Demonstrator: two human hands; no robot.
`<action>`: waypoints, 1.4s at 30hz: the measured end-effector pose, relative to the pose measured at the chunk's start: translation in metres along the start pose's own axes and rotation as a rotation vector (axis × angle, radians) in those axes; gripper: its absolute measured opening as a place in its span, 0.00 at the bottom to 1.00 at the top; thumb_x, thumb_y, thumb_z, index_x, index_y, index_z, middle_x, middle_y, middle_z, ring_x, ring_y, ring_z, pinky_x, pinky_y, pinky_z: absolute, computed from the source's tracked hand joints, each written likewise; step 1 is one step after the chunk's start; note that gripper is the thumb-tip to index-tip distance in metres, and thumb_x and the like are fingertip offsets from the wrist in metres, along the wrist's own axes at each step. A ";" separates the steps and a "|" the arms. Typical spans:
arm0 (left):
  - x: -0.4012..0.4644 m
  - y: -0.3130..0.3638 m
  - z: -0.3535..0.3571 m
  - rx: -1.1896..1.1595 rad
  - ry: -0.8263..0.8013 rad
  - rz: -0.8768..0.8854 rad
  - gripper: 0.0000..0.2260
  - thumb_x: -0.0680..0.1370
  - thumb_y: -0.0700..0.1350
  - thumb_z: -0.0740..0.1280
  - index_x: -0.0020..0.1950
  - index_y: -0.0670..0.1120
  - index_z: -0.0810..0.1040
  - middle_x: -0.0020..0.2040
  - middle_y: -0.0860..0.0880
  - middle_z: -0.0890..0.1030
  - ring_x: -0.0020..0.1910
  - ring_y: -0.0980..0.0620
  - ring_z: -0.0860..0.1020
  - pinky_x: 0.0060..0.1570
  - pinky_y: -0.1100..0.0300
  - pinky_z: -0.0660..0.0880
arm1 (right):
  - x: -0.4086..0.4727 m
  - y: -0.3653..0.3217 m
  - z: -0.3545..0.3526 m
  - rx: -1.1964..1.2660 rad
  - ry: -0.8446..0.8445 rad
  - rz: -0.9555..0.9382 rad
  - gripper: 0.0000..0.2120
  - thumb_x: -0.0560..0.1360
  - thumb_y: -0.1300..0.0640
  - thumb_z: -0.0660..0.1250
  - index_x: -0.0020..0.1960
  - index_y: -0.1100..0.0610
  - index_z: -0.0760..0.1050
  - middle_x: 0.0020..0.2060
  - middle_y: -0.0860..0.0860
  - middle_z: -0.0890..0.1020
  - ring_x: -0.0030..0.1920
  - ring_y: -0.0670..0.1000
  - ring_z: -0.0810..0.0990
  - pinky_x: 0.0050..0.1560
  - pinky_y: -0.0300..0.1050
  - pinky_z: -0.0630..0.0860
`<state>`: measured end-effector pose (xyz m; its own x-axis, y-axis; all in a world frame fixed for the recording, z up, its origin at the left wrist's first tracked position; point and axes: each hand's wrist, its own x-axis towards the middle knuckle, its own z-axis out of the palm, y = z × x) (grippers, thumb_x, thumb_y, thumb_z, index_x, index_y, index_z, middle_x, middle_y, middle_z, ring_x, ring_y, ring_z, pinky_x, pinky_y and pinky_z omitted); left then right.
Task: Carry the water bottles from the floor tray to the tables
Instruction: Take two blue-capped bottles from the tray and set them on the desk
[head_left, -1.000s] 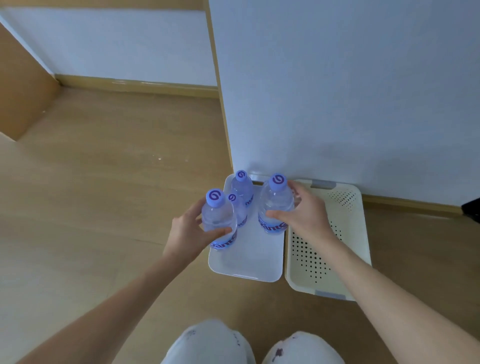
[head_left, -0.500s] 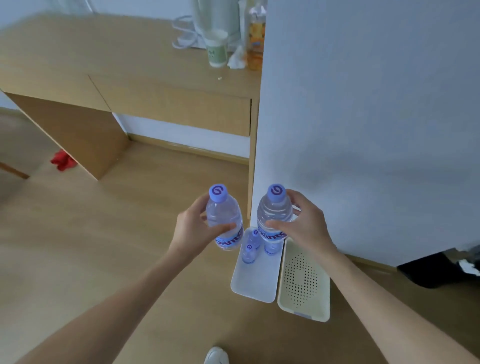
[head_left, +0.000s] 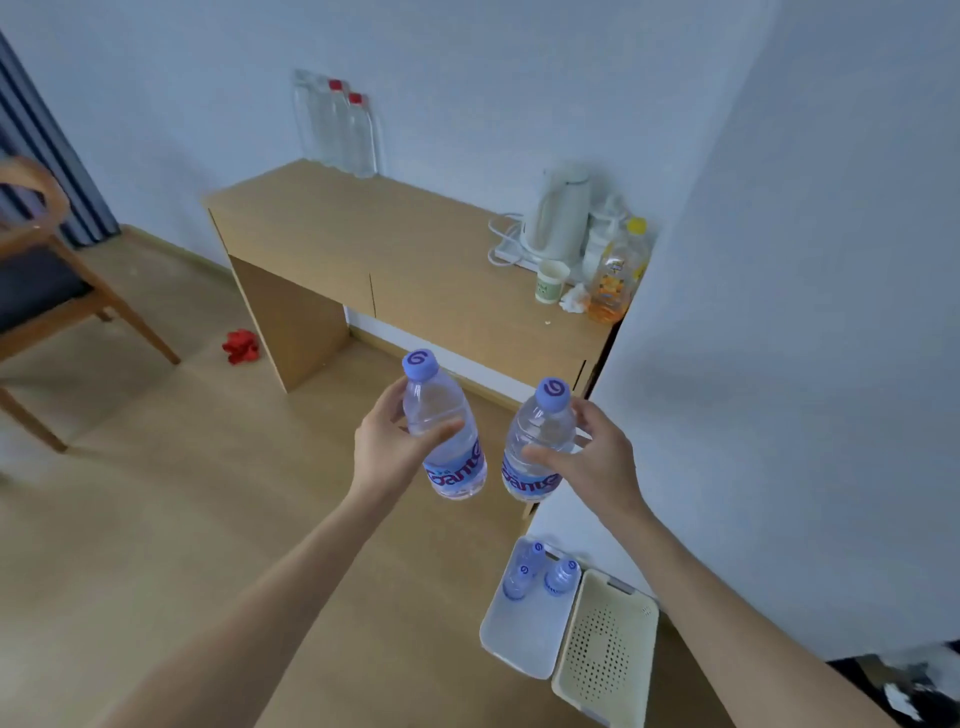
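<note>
My left hand grips a clear water bottle with a purple cap, held upright in the air. My right hand grips a second identical water bottle beside it. Far below on the floor lies a white tray by the wall, with three more purple-capped bottles standing at its far end. A wooden table stands ahead against the wall.
A cream perforated tray lies next to the white one. On the table's right end are a kettle, paper cup, orange bottle and, at the back, tall clear bottles. A wooden chair stands left; a red item lies on the floor.
I have risen from a crouch with a bottle in each hand; both bottles came up off the tray, which now lies far below. The view has swung up onto the table.
</note>
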<state>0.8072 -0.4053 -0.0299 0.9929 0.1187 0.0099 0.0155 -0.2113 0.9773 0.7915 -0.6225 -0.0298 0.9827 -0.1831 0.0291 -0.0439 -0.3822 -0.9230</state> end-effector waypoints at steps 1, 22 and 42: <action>0.003 0.004 -0.011 -0.004 0.000 0.008 0.25 0.66 0.48 0.77 0.61 0.55 0.75 0.52 0.58 0.82 0.52 0.60 0.79 0.49 0.65 0.75 | 0.001 -0.008 0.010 -0.005 -0.002 0.001 0.27 0.60 0.56 0.79 0.56 0.48 0.74 0.47 0.40 0.81 0.48 0.38 0.78 0.47 0.35 0.74; 0.163 0.011 -0.162 0.121 0.138 0.087 0.30 0.62 0.55 0.77 0.63 0.57 0.74 0.52 0.59 0.82 0.52 0.60 0.80 0.55 0.52 0.78 | 0.153 -0.127 0.191 0.073 -0.053 -0.098 0.26 0.60 0.54 0.80 0.56 0.53 0.77 0.48 0.45 0.82 0.49 0.44 0.79 0.44 0.33 0.72; 0.487 0.004 -0.222 0.307 0.318 -0.095 0.30 0.64 0.52 0.76 0.64 0.55 0.72 0.51 0.57 0.78 0.53 0.54 0.78 0.55 0.53 0.77 | 0.459 -0.172 0.348 0.156 -0.206 -0.048 0.25 0.59 0.54 0.79 0.54 0.50 0.76 0.48 0.44 0.81 0.48 0.44 0.79 0.47 0.38 0.76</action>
<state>1.2642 -0.1326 0.0255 0.9006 0.4333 0.0344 0.1868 -0.4573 0.8695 1.3131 -0.3256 0.0085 0.9996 0.0265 0.0104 0.0164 -0.2384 -0.9710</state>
